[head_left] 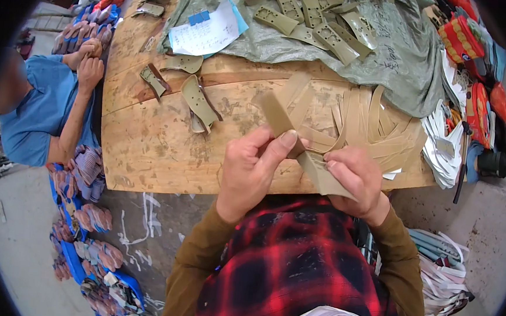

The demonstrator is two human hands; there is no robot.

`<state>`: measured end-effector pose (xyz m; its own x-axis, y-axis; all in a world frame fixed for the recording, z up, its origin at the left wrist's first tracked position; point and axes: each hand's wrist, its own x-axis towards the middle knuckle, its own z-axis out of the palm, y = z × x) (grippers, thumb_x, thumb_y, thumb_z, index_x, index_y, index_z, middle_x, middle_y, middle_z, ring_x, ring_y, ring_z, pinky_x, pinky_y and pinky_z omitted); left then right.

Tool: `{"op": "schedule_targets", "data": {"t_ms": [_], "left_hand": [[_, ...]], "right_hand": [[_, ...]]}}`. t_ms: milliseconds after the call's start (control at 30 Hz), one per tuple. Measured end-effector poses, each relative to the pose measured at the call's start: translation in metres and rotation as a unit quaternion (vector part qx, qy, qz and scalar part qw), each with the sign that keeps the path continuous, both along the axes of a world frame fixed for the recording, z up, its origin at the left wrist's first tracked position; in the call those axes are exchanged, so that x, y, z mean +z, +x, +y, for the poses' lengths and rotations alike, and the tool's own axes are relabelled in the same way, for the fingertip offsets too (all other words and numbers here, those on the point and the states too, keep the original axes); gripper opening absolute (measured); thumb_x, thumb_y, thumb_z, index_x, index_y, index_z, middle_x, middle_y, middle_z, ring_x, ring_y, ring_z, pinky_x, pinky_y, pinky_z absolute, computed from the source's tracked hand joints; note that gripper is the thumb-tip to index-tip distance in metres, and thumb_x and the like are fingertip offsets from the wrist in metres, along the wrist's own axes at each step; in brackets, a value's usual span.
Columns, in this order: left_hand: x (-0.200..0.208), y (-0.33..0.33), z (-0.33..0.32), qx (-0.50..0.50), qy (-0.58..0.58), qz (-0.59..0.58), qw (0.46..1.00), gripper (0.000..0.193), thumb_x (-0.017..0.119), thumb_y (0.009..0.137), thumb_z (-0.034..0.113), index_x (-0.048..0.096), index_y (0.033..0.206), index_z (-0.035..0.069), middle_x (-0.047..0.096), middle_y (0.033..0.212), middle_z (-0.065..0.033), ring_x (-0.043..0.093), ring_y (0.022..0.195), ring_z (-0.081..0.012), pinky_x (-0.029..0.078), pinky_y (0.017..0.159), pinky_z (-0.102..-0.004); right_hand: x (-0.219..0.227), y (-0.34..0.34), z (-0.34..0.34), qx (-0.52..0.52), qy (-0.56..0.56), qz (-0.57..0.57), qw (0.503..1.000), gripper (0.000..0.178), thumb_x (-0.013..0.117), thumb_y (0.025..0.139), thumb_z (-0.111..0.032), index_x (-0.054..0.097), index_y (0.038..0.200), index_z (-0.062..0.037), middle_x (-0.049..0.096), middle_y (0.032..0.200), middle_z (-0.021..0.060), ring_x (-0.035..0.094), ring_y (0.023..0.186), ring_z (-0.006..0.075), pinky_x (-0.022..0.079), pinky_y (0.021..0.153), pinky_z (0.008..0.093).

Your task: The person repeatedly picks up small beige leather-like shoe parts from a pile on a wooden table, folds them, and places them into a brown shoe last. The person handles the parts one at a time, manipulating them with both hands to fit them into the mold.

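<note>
Across the near edge of the wooden table, both hands grip a flat tan strip point(319, 173) that slants from upper left to lower right. Its far end is smeared by motion. My left hand point(251, 165) is closed with the thumb pressed on the strip's middle. My right hand point(357, 178) pinches its right edge, lower down; a thin edge seems to lift there, but I cannot tell whether it is a separate layer. Just beyond the hands lies a loose heap of similar tan strips point(364, 122).
Olive moulded pieces point(201, 103) lie on the wooden table point(141, 168); more are piled on a green sack point(400, 62) behind. Paper point(206, 34) lies near them. White strips point(444, 148) hang at the right edge. A person in blue point(45, 108) sits left, beside bundled gloves point(93, 217).
</note>
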<state>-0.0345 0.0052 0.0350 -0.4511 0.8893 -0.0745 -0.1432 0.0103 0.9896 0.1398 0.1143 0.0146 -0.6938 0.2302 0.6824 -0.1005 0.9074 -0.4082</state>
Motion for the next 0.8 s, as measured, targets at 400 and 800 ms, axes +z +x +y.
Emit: {"op": "schedule_targets", "data": {"t_ms": [400,800], "left_hand": [[0.006,0.026,-0.013,0.029,-0.023,0.28,0.959,0.02,0.061,0.092,0.001,0.068,0.11,-0.001,0.064,0.073,-0.011,0.056,0.056,-0.0118,0.044,0.053,-0.028],[0.004,0.027,-0.018,0.005,-0.044,0.243,0.969,0.031,0.043,0.099,0.005,0.065,0.119,-0.002,0.07,0.092,-0.0059,0.049,0.069,-0.0047,0.043,0.064,-0.0215]], "right_hand": [[-0.01,0.0,-0.004,-0.061,0.037,-0.062,0.996,0.028,0.065,0.071,-0.005,0.056,0.097,-0.0009,0.057,0.09,0.0111,0.057,0.073,0.0251,0.05,0.064,0.035],[-0.015,-0.005,-0.007,-0.086,0.047,-0.099,0.99,0.022,0.061,0.074,-0.01,0.055,0.094,-0.0024,0.05,0.082,0.0077,0.053,0.071,0.0224,0.046,0.064,0.0331]]}}
